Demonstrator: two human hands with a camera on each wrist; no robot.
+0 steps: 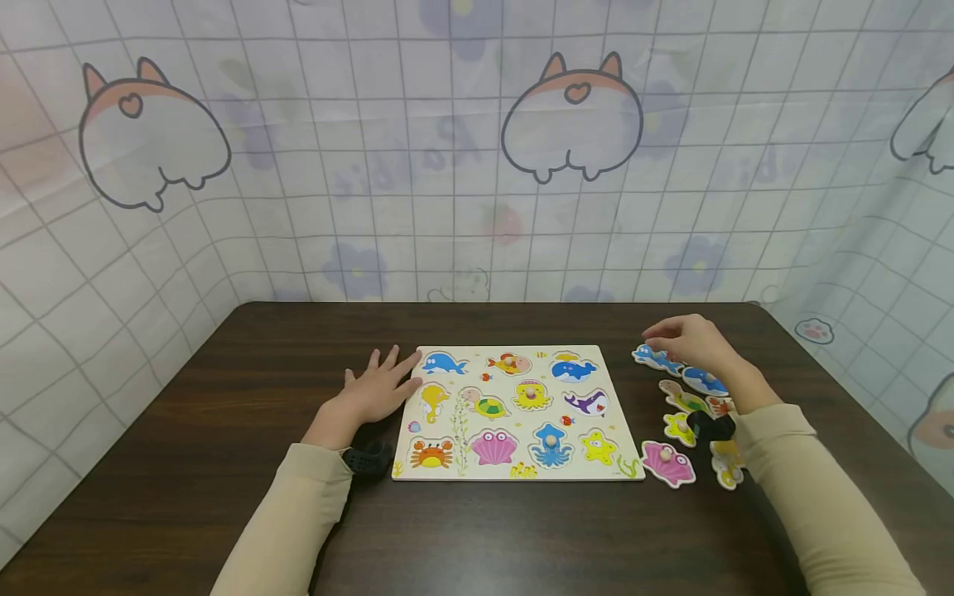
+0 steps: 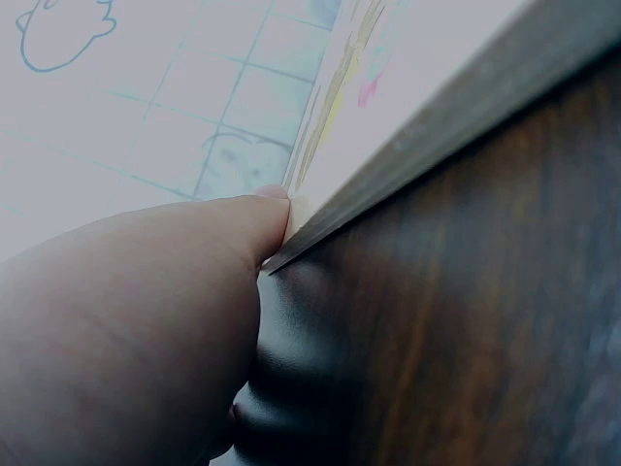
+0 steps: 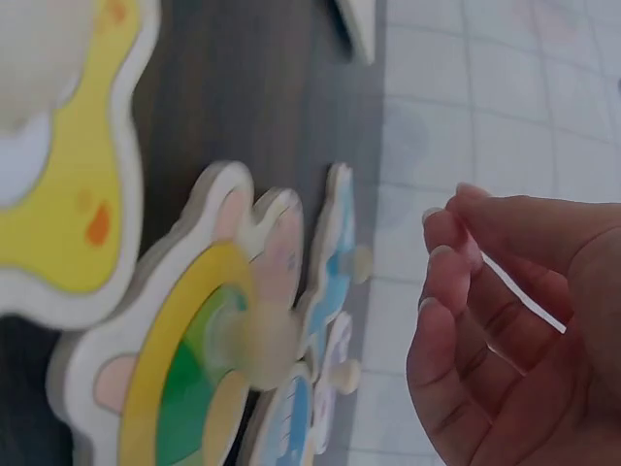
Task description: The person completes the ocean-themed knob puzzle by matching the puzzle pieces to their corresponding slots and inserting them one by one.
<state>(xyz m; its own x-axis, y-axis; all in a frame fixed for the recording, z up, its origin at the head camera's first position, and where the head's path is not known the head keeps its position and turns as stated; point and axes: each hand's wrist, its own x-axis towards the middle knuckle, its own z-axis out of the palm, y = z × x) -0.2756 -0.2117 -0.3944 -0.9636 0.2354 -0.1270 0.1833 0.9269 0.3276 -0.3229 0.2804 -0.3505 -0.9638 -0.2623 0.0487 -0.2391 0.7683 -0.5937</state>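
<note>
A pale wooden puzzle board [image 1: 517,472] with sea animal pictures lies on the table. My left hand [image 1: 370,396] rests at its left edge with fingers spread, and the left wrist view shows the thumb [image 2: 254,225] touching the board's corner. My right hand [image 1: 693,341] hovers over a blue knobbed piece [image 1: 656,358] right of the board. In the right wrist view, the right hand's thumb and fingertips come together, loosely curled, with nothing visible between them. Nearby are a turtle piece [image 1: 686,400], a blue whale piece [image 1: 704,381] and a yellow star piece [image 1: 680,429].
A pink shell piece [image 1: 667,463] touches or nearly touches the board's lower right corner. A yellow piece [image 1: 726,465] lies beside my right sleeve, which partly covers others. A blue squid [image 1: 550,451] with a knob sits in the board. Behind the dark table [image 1: 477,530] hangs a checked cloth [image 1: 447,215].
</note>
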